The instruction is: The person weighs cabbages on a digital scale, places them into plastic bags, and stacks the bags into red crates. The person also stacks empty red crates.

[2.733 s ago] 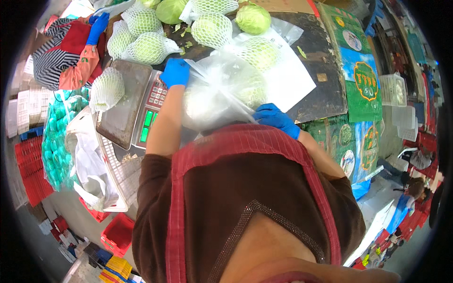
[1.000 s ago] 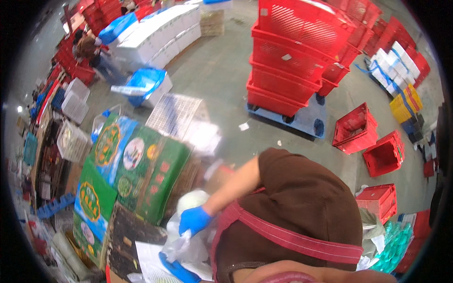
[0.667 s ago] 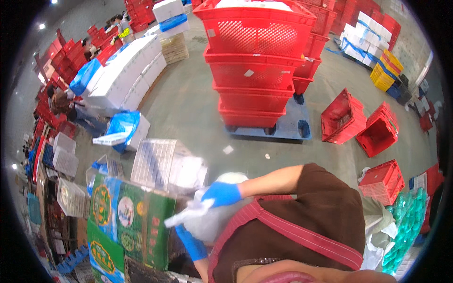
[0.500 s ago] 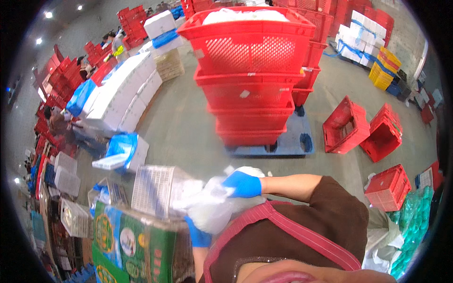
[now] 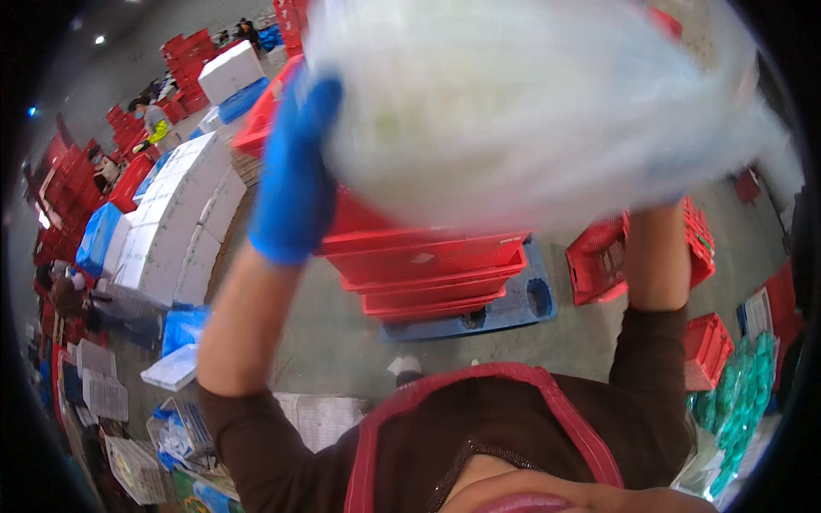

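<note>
A bulging translucent white plastic bag [image 5: 505, 111] fills the upper middle of the head view, lifted high and smeared by motion. Pale, faintly greenish contents show through it, but I cannot make out their kind. My left hand [image 5: 295, 184], in a blue glove, presses on the bag's left side with its thumb against the plastic. My right hand [image 5: 671, 184] supports the lower right of the bag; the plastic covers most of it and its fingers are hidden. Behind and below the bag stands a stack of red plastic crates [image 5: 428, 261], its top hidden by the bag.
The stack rests on a blue pallet [image 5: 505, 303]. Loose red crates [image 5: 594, 261] lie to the right, near green-wrapped goods [image 5: 735, 410]. White foam boxes [image 5: 175, 222] line the left, with white baskets [image 5: 137, 470] nearer me. Other people [image 5: 154, 120] are at the far left.
Both hands have raised the plastic bag from low beside the white basket up in front of the red stack. My arms have spread apart. The view has shifted.
</note>
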{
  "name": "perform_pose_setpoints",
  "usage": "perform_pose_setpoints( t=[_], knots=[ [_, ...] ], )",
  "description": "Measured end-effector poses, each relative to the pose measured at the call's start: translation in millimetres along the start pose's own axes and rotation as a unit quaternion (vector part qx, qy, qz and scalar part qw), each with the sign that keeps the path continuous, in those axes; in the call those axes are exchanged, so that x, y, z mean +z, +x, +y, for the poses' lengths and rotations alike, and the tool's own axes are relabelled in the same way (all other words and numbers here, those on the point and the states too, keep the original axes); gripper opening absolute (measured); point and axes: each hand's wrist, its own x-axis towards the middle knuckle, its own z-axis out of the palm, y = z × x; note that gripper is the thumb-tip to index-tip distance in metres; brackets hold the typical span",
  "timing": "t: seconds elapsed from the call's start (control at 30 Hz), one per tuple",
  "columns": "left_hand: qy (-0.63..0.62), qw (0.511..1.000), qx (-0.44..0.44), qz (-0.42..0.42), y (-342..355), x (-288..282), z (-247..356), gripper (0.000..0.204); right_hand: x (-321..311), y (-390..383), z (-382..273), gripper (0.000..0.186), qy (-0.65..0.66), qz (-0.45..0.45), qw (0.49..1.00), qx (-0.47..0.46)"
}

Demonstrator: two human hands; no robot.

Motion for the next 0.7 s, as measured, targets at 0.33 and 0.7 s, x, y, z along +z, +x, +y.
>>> perform_pose_setpoints(
  t=[0.33,0.7],
  knots=[
    [-0.026,0.976,-0.149,-0.158,230.3,-98.5,-44.3,0.054,-3.4,172.2,135.1,0.013,-0.144,0.06,0.976,-0.154],
    [0.537,0.7,-0.177,-0.436,215.8,-116.0,-67.4,0.051,50.4,145.2,186.1,0.052,-0.163,-0.629,0.627,0.43]
  ],
)
